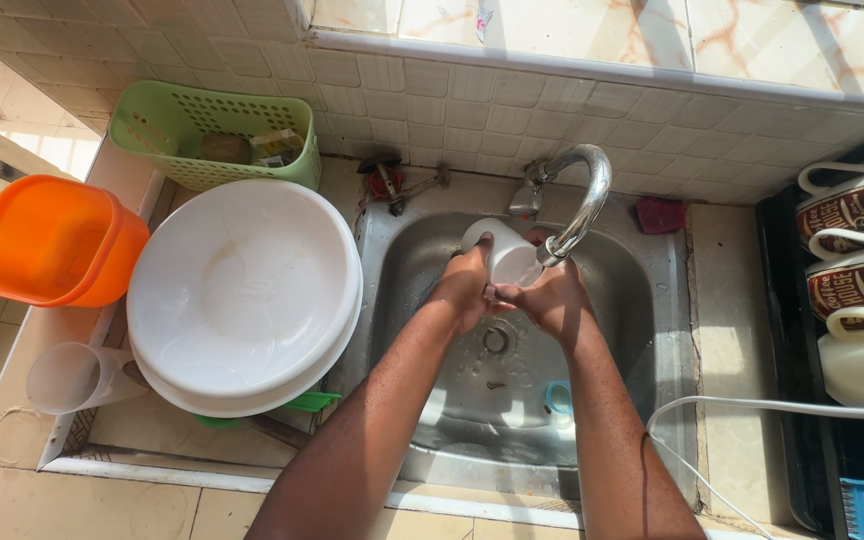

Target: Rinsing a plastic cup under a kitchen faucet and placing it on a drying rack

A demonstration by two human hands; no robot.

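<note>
Over the sink (pixel 642 300), the left hand (pixel 464 285) grips a white cup (pixel 500 255) under the tap (pixel 577 200), mouth tilted toward the spout. The right hand (pixel 550 300) curls at its rim. Best to turn it slowly, keeping the wet grip firm.

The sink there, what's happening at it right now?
A person is holding a white cup over the steel sink, right under the spout of the curved tap. The left hand grips the cup's side and the right hand meets it from below. Beside the sink sits a big white basin, with an orange tub further left.
</note>
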